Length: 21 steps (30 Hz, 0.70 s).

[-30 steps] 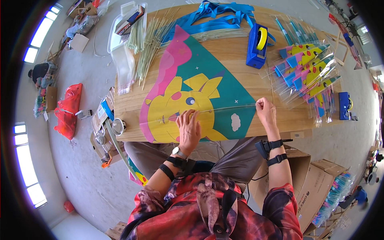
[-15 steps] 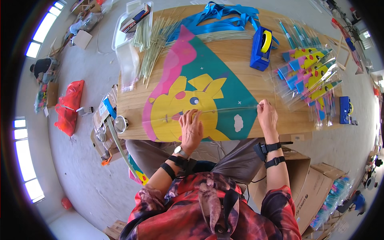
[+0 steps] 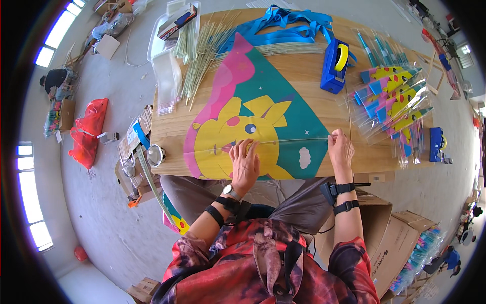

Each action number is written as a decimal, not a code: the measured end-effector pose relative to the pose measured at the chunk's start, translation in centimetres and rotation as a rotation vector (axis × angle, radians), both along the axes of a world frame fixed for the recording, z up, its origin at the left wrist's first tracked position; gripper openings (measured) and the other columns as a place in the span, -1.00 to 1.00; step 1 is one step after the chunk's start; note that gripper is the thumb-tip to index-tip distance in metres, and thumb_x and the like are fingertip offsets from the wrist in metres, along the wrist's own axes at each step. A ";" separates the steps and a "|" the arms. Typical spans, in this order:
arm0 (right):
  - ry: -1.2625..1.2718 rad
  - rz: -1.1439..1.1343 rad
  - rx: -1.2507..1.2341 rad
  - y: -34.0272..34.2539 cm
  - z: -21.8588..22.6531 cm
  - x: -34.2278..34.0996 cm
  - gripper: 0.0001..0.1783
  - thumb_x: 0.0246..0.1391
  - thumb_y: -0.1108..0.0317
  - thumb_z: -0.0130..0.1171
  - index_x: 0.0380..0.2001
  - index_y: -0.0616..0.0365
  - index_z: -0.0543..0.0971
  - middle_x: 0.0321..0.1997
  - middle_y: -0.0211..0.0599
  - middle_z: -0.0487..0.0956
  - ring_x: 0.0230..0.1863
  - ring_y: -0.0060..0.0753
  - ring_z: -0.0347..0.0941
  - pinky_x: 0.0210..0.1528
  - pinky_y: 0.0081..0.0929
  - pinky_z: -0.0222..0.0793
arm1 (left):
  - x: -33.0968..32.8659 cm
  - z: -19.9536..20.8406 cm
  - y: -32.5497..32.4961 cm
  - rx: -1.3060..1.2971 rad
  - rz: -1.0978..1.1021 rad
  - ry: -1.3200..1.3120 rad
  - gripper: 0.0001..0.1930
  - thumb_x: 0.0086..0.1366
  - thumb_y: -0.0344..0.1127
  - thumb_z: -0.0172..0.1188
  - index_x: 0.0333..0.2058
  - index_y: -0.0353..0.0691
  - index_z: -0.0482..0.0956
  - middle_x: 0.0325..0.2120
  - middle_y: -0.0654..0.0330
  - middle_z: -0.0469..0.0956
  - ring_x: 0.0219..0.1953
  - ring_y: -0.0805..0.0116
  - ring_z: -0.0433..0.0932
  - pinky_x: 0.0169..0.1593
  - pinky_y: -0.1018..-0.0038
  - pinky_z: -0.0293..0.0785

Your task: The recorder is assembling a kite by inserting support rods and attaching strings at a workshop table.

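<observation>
Little has shifted, so our work holds steady | our left hand [image 3: 245, 164]: fingers loosely spread on the teal, pink and yellow kite-shaped sheet [image 3: 258, 121], flat on the brown wooden table [image 3: 331, 109] | our right hand [image 3: 340, 149]: fingertips pinched on its right corner

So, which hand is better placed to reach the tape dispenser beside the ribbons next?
Probably the right hand: it's at the right corner of the sheet, nearer the tape dispenser. The left hand lies farther, on its yellow figure.
</observation>
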State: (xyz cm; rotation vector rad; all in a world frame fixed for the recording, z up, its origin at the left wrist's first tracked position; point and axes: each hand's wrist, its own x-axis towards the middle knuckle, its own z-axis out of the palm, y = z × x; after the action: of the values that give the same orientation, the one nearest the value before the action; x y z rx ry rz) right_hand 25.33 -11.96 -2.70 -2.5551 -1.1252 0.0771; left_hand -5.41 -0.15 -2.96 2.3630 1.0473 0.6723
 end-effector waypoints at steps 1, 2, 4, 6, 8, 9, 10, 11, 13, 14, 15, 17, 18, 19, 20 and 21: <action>-0.015 0.005 -0.012 0.0 0.0 0.0 -0.78 0.17 0.32 0.31 -0.21 0.05 0.47 -0.39 -0.16 0.65 -0.31 0.08 0.60 -0.29 0.01 0.44 | 0.0 0.0 0.0 0.003 -0.006 0.008 -0.51 0.22 -0.50 0.16 0.16 -0.25 0.46 0.16 -0.05 0.36 0.27 -0.13 0.27 0.35 -0.06 0.11; -0.029 0.009 -0.024 0.0 -0.1 0.0 -0.76 0.16 0.31 0.32 -0.20 0.05 0.47 -0.38 -0.16 0.64 -0.31 0.08 0.60 -0.29 0.01 0.44 | -0.1 0.0 0.1 0.003 -0.004 0.006 -0.51 0.22 -0.50 0.16 0.16 -0.25 0.46 0.16 -0.05 0.36 0.27 -0.13 0.27 0.35 -0.06 0.11; -0.065 0.014 -0.003 -0.1 -0.3 -0.2 -0.76 0.16 0.31 0.32 -0.20 0.06 0.47 -0.36 -0.15 0.64 -0.30 0.08 0.59 -0.28 0.00 0.44 | -0.2 0.0 0.1 0.008 -0.003 0.012 -0.51 0.22 -0.50 0.17 0.16 -0.25 0.46 0.16 -0.05 0.36 0.27 -0.13 0.27 0.35 -0.05 0.11; -0.101 0.018 0.019 -0.2 -0.6 -0.3 -0.76 0.16 0.31 0.33 -0.20 0.06 0.47 -0.35 -0.15 0.63 -0.29 0.07 0.59 -0.27 0.00 0.43 | -0.2 0.1 0.1 0.008 0.001 0.012 -0.51 0.22 -0.49 0.17 0.16 -0.25 0.46 0.16 -0.05 0.36 0.27 -0.13 0.27 0.35 -0.05 0.10; -0.084 -0.004 0.015 -0.3 -0.8 -0.3 -0.74 0.15 0.29 0.34 -0.19 0.05 0.48 -0.30 -0.16 0.62 -0.23 0.05 0.58 -0.24 -0.02 0.43 | -0.3 0.1 0.1 0.007 0.003 0.013 -0.51 0.21 -0.49 0.17 0.16 -0.25 0.47 0.17 -0.05 0.36 0.27 -0.13 0.26 0.35 -0.05 0.10; -0.086 -0.004 0.016 -0.4 -0.9 -0.4 -0.74 0.15 0.29 0.34 -0.19 0.05 0.48 -0.30 -0.16 0.62 -0.23 0.05 0.58 -0.24 -0.02 0.43 | -0.3 0.1 0.1 0.000 0.004 0.015 -0.51 0.22 -0.49 0.17 0.16 -0.25 0.47 0.17 -0.06 0.35 0.27 -0.13 0.26 0.35 -0.05 0.10; -0.100 -0.041 0.010 -0.5 -0.9 -0.5 -0.73 0.14 0.26 0.36 -0.18 0.04 0.48 -0.27 -0.17 0.62 -0.20 0.03 0.58 -0.22 -0.04 0.44 | -0.4 0.0 0.1 -0.006 0.005 0.016 -0.52 0.22 -0.48 0.17 0.15 -0.25 0.47 0.17 -0.06 0.35 0.27 -0.13 0.26 0.35 -0.05 0.09; -0.115 -0.080 0.005 -0.6 -0.9 -0.5 -0.71 0.14 0.23 0.37 -0.17 0.03 0.49 -0.24 -0.19 0.61 -0.17 0.02 0.57 -0.21 -0.05 0.44 | -0.4 0.0 0.1 -0.006 0.004 0.015 -0.52 0.22 -0.48 0.17 0.15 -0.25 0.47 0.17 -0.06 0.35 0.27 -0.13 0.26 0.35 -0.05 0.09; -0.055 -0.120 0.011 -0.7 -0.5 -0.5 -0.69 0.13 0.22 0.38 -0.16 0.03 0.50 -0.21 -0.20 0.61 -0.14 0.01 0.57 -0.18 -0.07 0.45 | -0.5 -0.1 0.2 -0.004 0.011 0.009 -0.52 0.21 -0.48 0.18 0.15 -0.22 0.49 0.18 -0.04 0.36 0.28 -0.13 0.25 0.36 -0.05 0.10; 0.006 -0.160 0.016 -0.7 -0.2 -0.6 -0.67 0.12 0.20 0.40 -0.15 0.02 0.51 -0.19 -0.21 0.60 -0.11 0.00 0.56 -0.15 -0.08 0.45 | -0.6 -0.2 0.2 -0.003 0.009 0.007 -0.52 0.21 -0.48 0.18 0.15 -0.22 0.49 0.18 -0.04 0.36 0.28 -0.13 0.25 0.36 -0.05 0.10; 0.004 -0.161 0.017 -0.7 -0.1 -0.7 -0.67 0.12 0.20 0.40 -0.15 0.02 0.51 -0.19 -0.21 0.60 -0.11 0.00 0.56 -0.15 -0.08 0.45 | -0.7 -0.2 0.2 -0.001 0.013 0.006 -0.52 0.21 -0.48 0.18 0.15 -0.21 0.49 0.18 -0.04 0.36 0.28 -0.13 0.25 0.36 -0.05 0.10; 0.028 -0.192 0.059 -0.9 0.0 -0.5 -0.67 0.13 0.16 0.40 -0.16 0.04 0.53 -0.23 -0.24 0.61 -0.14 -0.06 0.57 -0.11 -0.11 0.46 | -0.8 -0.2 0.2 0.001 0.010 0.000 -0.51 0.21 -0.48 0.18 0.15 -0.21 0.49 0.18 -0.05 0.36 0.28 -0.13 0.26 0.36 -0.05 0.09; 0.024 -0.195 0.059 -0.9 0.0 -0.3 -0.67 0.13 0.16 0.40 -0.16 0.04 0.53 -0.23 -0.24 0.61 -0.14 -0.06 0.57 -0.11 -0.11 0.46 | -0.8 -0.1 0.2 0.007 0.016 0.008 -0.51 0.20 -0.48 0.18 0.15 -0.22 0.49 0.18 -0.05 0.36 0.27 -0.13 0.26 0.35 -0.05 0.10; 0.024 -0.194 0.083 -1.2 -0.4 0.2 -0.68 0.12 0.18 0.40 -0.16 0.04 0.54 -0.24 -0.24 0.61 -0.15 -0.07 0.56 -0.10 -0.12 0.46 | -0.9 0.0 0.2 0.013 0.020 0.014 -0.51 0.20 -0.48 0.19 0.15 -0.22 0.49 0.18 -0.05 0.36 0.27 -0.13 0.26 0.35 -0.04 0.11; 0.023 -0.193 0.106 -1.6 -0.7 0.7 -0.68 0.12 0.19 0.40 -0.16 0.05 0.54 -0.26 -0.23 0.61 -0.16 -0.08 0.56 -0.10 -0.12 0.46 | -0.9 0.0 0.3 0.012 0.014 0.010 -0.51 0.20 -0.48 0.19 0.15 -0.22 0.49 0.18 -0.05 0.36 0.27 -0.13 0.26 0.35 -0.04 0.11; 0.018 -0.199 0.106 -2.0 -0.9 1.3 -0.68 0.12 0.19 0.40 -0.16 0.05 0.54 -0.26 -0.23 0.61 -0.16 -0.08 0.56 -0.10 -0.12 0.46 | -1.0 0.1 0.4 0.015 0.018 0.012 -0.52 0.20 -0.48 0.18 0.15 -0.23 0.49 0.18 -0.04 0.37 0.26 -0.13 0.27 0.34 -0.03 0.11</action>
State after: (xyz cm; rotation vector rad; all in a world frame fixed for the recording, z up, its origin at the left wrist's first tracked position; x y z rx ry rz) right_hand 26.66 -14.00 -3.65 -2.5501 -0.8405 -0.0091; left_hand -6.45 0.27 -2.83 2.3760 1.0734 0.6763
